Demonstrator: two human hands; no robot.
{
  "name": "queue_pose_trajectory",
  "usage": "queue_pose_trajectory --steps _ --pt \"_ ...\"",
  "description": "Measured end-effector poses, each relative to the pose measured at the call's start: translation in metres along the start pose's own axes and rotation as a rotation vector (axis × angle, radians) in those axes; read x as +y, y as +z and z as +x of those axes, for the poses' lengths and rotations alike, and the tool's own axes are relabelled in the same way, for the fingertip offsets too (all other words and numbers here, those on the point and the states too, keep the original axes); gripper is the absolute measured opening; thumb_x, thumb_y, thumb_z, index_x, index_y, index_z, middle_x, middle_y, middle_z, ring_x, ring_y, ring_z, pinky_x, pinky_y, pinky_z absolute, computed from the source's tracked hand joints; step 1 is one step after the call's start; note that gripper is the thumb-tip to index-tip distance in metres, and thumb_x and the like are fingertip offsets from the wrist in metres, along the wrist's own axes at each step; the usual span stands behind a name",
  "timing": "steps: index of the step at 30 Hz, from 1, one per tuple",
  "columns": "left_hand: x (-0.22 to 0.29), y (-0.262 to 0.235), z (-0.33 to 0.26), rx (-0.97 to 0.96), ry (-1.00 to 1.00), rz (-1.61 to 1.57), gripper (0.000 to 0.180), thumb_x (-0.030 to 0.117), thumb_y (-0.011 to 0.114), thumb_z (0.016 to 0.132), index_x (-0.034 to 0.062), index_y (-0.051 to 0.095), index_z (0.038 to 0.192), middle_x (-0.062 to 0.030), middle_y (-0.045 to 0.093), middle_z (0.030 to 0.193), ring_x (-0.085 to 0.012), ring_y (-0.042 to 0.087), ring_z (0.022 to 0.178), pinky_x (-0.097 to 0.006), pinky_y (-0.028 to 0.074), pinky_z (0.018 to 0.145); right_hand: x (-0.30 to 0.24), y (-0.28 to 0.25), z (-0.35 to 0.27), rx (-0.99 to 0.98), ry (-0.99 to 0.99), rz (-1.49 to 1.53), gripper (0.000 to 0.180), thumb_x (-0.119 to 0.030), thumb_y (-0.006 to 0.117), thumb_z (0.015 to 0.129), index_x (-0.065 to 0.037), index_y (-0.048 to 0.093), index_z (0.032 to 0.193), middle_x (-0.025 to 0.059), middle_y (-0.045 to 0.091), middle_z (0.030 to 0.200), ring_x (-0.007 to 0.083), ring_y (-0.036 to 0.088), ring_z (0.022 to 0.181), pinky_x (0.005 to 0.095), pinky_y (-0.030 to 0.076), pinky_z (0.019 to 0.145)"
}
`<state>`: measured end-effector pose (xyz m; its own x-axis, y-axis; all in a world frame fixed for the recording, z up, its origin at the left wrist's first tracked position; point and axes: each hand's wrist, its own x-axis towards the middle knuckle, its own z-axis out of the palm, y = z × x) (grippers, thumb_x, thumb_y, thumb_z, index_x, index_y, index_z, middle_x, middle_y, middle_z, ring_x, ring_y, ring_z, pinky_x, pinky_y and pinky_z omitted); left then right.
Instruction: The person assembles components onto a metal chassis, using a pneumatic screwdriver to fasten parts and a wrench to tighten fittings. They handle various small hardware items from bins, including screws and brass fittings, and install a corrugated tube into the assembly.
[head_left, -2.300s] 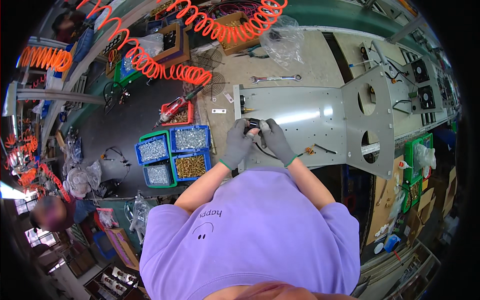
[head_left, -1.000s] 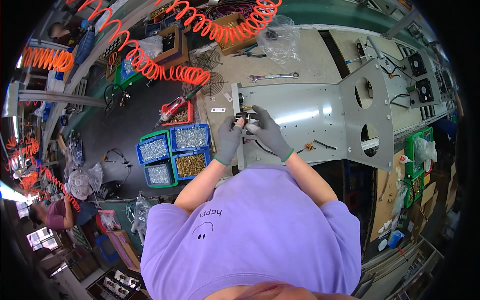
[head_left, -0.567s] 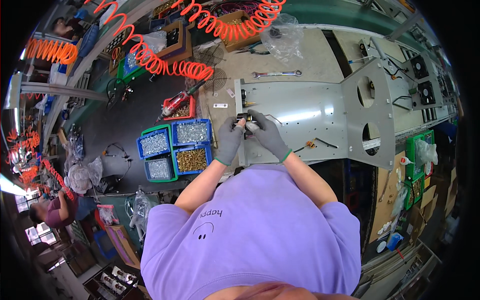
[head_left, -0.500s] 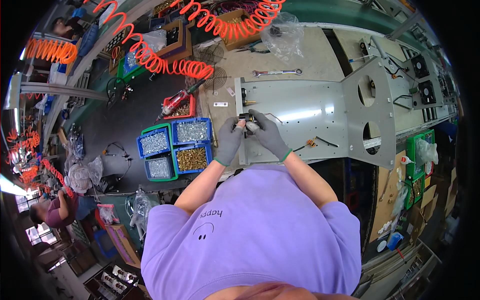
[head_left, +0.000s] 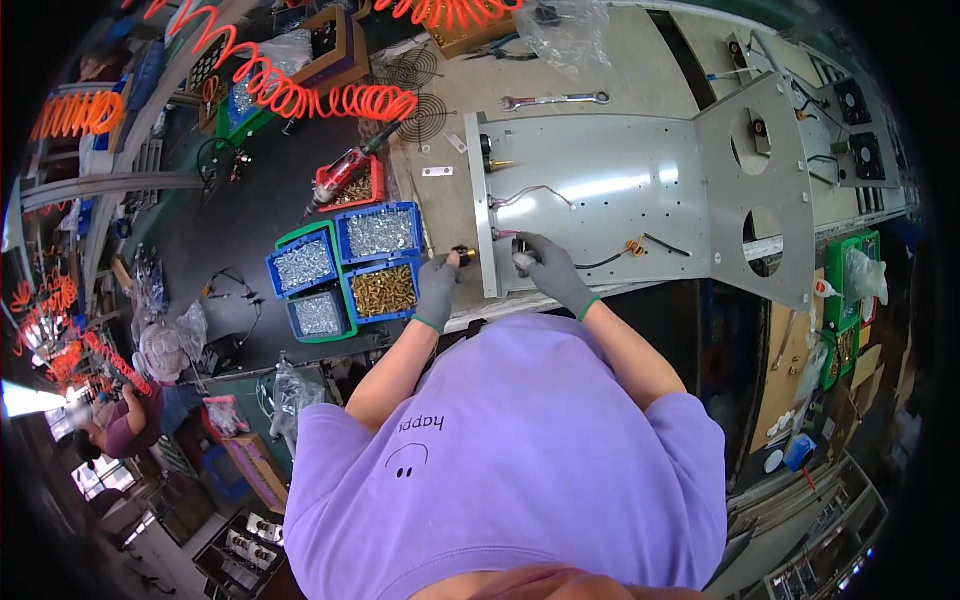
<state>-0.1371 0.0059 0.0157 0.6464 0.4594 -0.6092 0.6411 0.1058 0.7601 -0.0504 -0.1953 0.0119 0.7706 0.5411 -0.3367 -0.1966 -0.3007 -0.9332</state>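
Holding a small brass fitting (head_left: pixel 463 255) at the left flange of the grey sheet-metal panel (head_left: pixel 640 190), the left hand (head_left: pixel 438 292) in its grey glove has its grip closed on the part from outside the flange. The right hand (head_left: pixel 548 272), also gloved, sits on the panel's inner face just behind the same spot, fingers curled around something small and pale — what it is cannot be told from here. The panel lies flat on the table (head_left: pixel 640 70), its near edge close to the table's front edge.

Risks, as judged from this view:
- The fitting is small and pinched at the fingertips; a slip lets it fall off the table's edge toward the floor, since both hands work right at the front edge.
- Gloves dull the feel, so a piece started crooked through the flange hole may cross-thread or jam unnoticed.
- Thin wires (head_left: pixel 530 192) and a dark cable (head_left: pixel 620 255) lie on the panel near the right hand; the wrist sweeping sideways could snag or pull them.
- Flange edges look sharp — a hard push could drag the glove against them.
- Blue bins (head_left: pixel 345 270) of screws and brass parts stand just left of the left forearm; an elbow swing could tip one.
- A wrench (head_left: pixel 555 99) lies well apart at the panel's far side, out of the way.
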Motion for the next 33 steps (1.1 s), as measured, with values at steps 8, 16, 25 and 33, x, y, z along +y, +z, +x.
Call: queue_pose_trajectory --steps 8,16,25,33 --pt "-0.037 0.025 0.006 -0.254 -0.149 -0.272 0.032 0.023 0.051 0.093 -0.0047 0.059 0.108 -0.0101 0.065 0.093 -0.0166 0.061 0.077 -0.03 0.049 0.073 0.034 0.02 -0.014 0.011 -0.051 -0.046 0.042 -0.018 0.062 0.083 0.006 0.054 0.116 0.0186 0.062 0.098 0.0236 0.063 0.073 0.034 0.05 0.068" --pt "-0.027 0.024 -0.014 -0.243 0.082 -0.017 0.033 0.018 0.05 0.093 -0.0086 0.055 0.114 -0.0126 0.063 0.102 -0.019 0.061 0.088 -0.03 0.048 0.08 0.033 0.028 -0.017 0.068 -0.085 -0.1 0.042 -0.019 0.062 0.082 0.005 0.054 0.116 0.0215 0.06 0.103 0.0311 0.061 0.088 0.0373 0.048 0.078" --pt "-0.043 0.023 -0.002 -0.258 0.138 -0.037 0.039 0.028 0.047 0.095 -0.007 0.059 0.105 -0.0113 0.065 0.093 -0.0159 0.061 0.082 -0.028 0.048 0.074 0.027 0.034 -0.019 0.07 -0.031 -0.07 0.043 -0.018 0.063 0.082 0.004 0.053 0.118 0.0204 0.061 0.102 0.0312 0.061 0.088 0.0371 0.048 0.079" --pt "-0.027 0.023 0.002 -0.281 -0.016 -0.103 0.04 0.03 0.05 0.093 -0.0071 0.061 0.102 -0.0113 0.064 0.094 -0.0173 0.061 0.085 -0.03 0.048 0.077 0.033 0.036 -0.013 0.075 -0.076 -0.146 0.044 -0.016 0.062 0.082 0.002 0.051 0.121 0.0179 0.061 0.103 0.0263 0.061 0.085 0.0337 0.049 0.075"
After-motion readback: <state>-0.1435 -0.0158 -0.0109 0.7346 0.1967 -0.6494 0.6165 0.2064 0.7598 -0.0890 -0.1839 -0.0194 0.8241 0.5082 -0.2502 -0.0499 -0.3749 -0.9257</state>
